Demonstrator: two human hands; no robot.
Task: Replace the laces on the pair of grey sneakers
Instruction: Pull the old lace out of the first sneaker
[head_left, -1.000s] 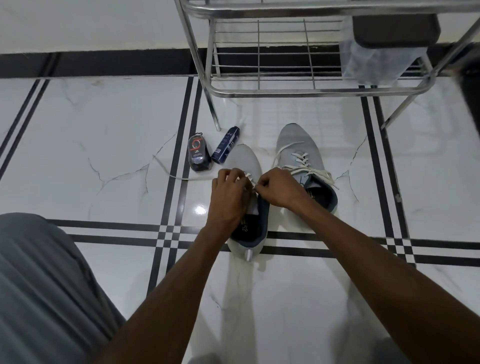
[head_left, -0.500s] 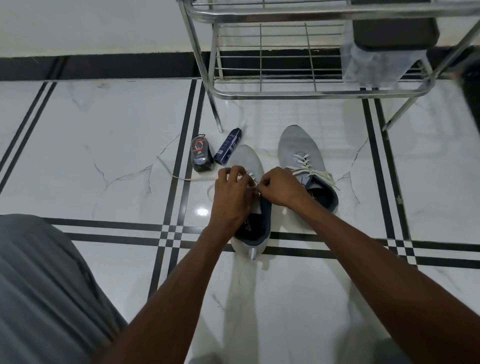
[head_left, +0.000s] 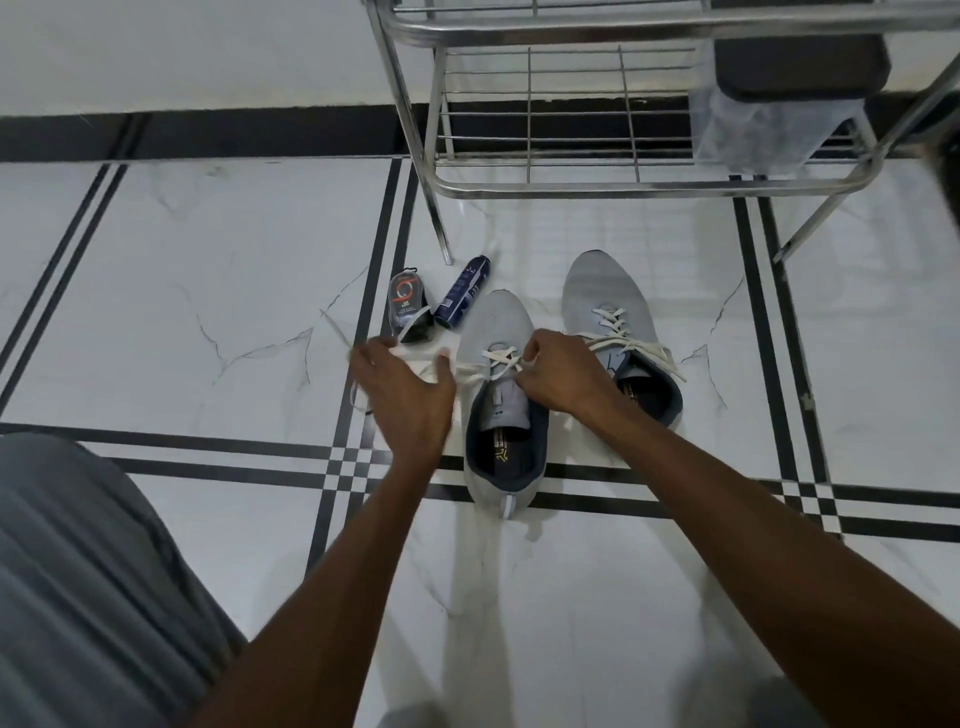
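Two grey sneakers stand on the white tiled floor, toes pointing away from me. The left sneaker (head_left: 496, 322) has a white lace (head_left: 498, 358) crossed through only its lowest eyelets. My right hand (head_left: 563, 376) pinches that lace at the sneaker's right eyelets. My left hand (head_left: 402, 395), blurred by motion, is spread just left of the sneaker, over the lace strand that runs out to a loose end (head_left: 335, 330) on the floor. The right sneaker (head_left: 602, 280) carries a laced white lace (head_left: 628, 340) with untied ends.
A small black shoe-polish pack (head_left: 408, 306) and a dark blue tube (head_left: 462, 296) lie just beyond my left hand. A steel wire rack (head_left: 571, 187) stands behind the sneakers, with a plastic-wrapped dark item (head_left: 753, 130) on it. My grey-trousered knee (head_left: 78, 571) is at lower left.
My left hand has left the eyelets and swung out to the left with its fingers spread. My right hand stays at the left sneaker's lace.
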